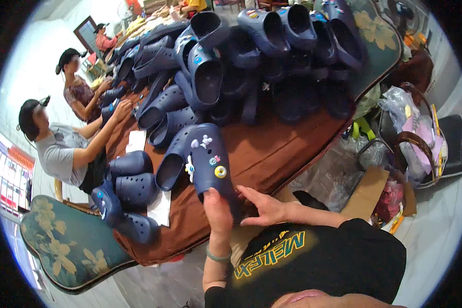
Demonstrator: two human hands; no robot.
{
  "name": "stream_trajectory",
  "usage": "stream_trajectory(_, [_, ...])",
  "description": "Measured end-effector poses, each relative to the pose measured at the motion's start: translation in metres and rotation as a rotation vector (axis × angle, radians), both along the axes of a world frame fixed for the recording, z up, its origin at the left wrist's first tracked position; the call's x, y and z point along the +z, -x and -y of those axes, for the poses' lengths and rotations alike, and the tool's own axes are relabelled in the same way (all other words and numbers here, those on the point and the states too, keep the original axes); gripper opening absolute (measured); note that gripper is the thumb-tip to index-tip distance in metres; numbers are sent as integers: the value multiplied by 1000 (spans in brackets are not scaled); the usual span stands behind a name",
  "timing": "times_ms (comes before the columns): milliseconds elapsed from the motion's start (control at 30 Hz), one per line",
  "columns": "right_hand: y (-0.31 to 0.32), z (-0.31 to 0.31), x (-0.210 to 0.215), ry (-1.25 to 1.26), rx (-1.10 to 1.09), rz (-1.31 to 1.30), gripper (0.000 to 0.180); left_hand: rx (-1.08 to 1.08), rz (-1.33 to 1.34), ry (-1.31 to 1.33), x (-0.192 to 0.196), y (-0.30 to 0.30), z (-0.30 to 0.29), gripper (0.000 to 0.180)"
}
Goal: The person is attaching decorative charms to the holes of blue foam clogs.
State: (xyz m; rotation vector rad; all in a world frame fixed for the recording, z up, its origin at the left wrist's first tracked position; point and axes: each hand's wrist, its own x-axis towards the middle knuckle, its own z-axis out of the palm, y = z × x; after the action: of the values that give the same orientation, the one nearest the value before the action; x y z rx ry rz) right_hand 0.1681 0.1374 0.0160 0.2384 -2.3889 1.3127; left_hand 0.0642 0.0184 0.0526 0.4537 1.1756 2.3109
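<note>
The left hand point(218, 208) grips the near end of a navy clog point(210, 159), fingers curled around its heel edge. The right hand point(264, 206) lies open and flat just beside it, fingers spread and pointing toward the left hand, fingertips touching the clog's near edge and the counter point(272, 149). A green bangle point(218, 255) sits on the left wrist.

The clog lies on the brown counter right in front of the person, near its front edge. Its long axis runs from the hands away and slightly to the left. The end in the left hand is the nearer one; I cannot tell for certain whether that is toe or heel. Its top faces up.

The clog is dark blue, rounded, with small charms point(216, 167) pressed into its upper: white figures, a swirl, a yellow-rimmed round one. A second clog point(172, 164) of the same colour lies touching it on the left, its opening showing.

Further left, more clogs point(131, 179) stand near two white paper sheets point(160, 205). Across the counter's far side a big heap of navy clogs point(251, 56) is piled up. At the left, two other people sit; one's hand point(122, 109) reaches to the pile. A floral cushion point(66, 246) shows at the lower left. To the right of the counter are plastic bags point(400, 110) and cardboard point(364, 192).
</note>
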Motion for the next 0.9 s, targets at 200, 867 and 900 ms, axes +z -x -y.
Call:
stream_trajectory(200, [-9,-27,-12,358,-146,-30,69,-299,-637,251,16,-29,-34,58])
stream_trajectory(867, [69,-281,255,718,-201,-201,27,301,-1190,746,-93,1,-16,46])
stream_trajectory(900, [87,-279,263,684,-147,-132,25,279,-1196,754,-95,0,-17,46])
